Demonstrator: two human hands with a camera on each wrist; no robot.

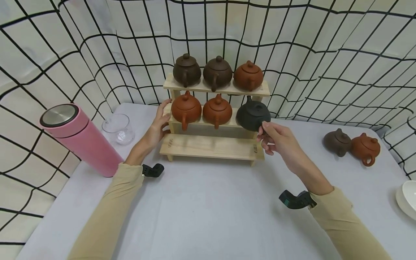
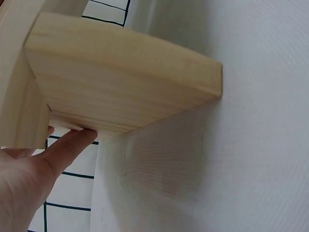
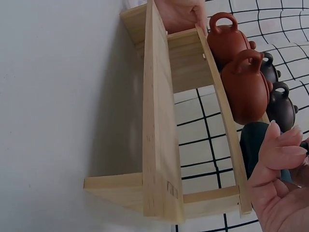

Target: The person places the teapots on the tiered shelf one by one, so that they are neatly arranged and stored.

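My right hand (image 1: 282, 139) pinches a black teapot (image 1: 253, 115) by its near side, where the handle is mostly hidden by the fingers. That teapot is at the right end of the middle tier of a wooden stand (image 1: 211, 146), its spout pointing away. In the right wrist view its dark body (image 3: 253, 140) overlaps the tier's edge; contact with the board is unclear. My left hand (image 1: 154, 128) grips the stand's left end at the middle tier. Two orange-brown teapots (image 1: 186, 108) share this tier. On the top tier are two dark brown teapots (image 1: 186, 70) and a reddish one (image 1: 248, 76).
A pink flask (image 1: 86, 141) and a clear glass cup (image 1: 117, 128) stand left of the stand. To the right are a brown teapot (image 1: 336, 141), an orange-brown teapot (image 1: 365, 147) and a white bowl (image 1: 407, 198). Black wire mesh (image 1: 295, 45) encloses the white-covered table (image 1: 195, 216).
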